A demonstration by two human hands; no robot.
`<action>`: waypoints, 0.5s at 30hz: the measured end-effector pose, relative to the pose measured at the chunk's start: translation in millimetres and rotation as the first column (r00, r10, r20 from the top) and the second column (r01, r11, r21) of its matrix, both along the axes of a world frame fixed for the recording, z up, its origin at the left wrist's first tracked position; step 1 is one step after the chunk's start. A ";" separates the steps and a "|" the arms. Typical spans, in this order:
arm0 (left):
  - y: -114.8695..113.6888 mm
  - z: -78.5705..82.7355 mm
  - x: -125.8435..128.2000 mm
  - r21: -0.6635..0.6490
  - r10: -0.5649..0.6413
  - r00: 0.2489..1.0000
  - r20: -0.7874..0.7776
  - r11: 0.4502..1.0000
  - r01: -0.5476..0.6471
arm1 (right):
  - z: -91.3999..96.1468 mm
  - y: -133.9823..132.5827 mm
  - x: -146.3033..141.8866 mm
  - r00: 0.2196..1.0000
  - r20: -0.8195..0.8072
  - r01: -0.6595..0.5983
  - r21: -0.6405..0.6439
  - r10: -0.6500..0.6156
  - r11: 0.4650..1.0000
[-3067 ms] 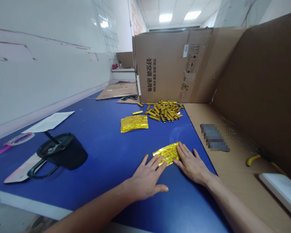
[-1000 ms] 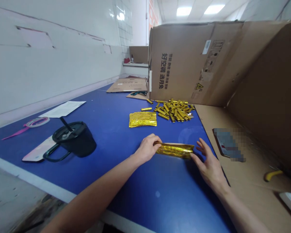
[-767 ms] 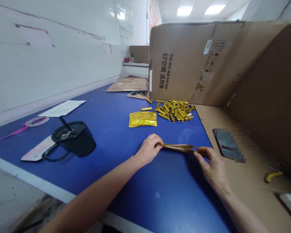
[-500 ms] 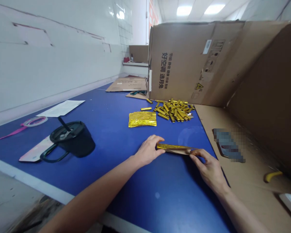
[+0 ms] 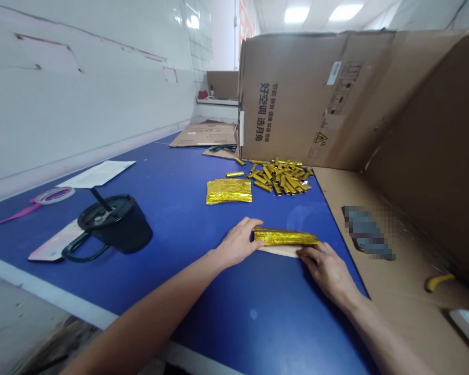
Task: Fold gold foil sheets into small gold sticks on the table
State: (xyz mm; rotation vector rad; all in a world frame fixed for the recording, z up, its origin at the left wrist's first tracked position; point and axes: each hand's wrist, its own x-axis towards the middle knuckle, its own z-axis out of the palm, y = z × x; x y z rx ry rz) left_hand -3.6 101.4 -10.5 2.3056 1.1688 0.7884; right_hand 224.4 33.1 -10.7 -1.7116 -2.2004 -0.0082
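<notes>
A sheet of gold foil paper (image 5: 285,238) lies on the blue table (image 5: 172,219), partly folded into a narrow strip, with its pale underside showing along the near edge. My left hand (image 5: 239,241) pinches the strip's left end. My right hand (image 5: 323,264) presses its fingertips on the strip's right near edge. Further back lie a flat stack of gold foil sheets (image 5: 229,190) and a pile of small folded gold pieces (image 5: 280,176).
A black lidded cup with a straw (image 5: 112,228) stands at the left on a pink card. Beyond it lie a tape roll (image 5: 53,195) and a white paper (image 5: 97,173). Tall cardboard walls (image 5: 308,99) close the back and right. A phone (image 5: 365,232) rests on cardboard.
The foil sheet lay flat under both hands three seconds ago. Since then it has been folded over lengthwise into a strip, and both hands now press it down.
</notes>
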 end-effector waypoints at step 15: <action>-35.7 37.9 5.4 0.059 -0.151 0.988 0.025 0.987 0.149 | 16.4 -9.6 -7.7 0.987 0.138 -0.065 -0.084 0.076 0.994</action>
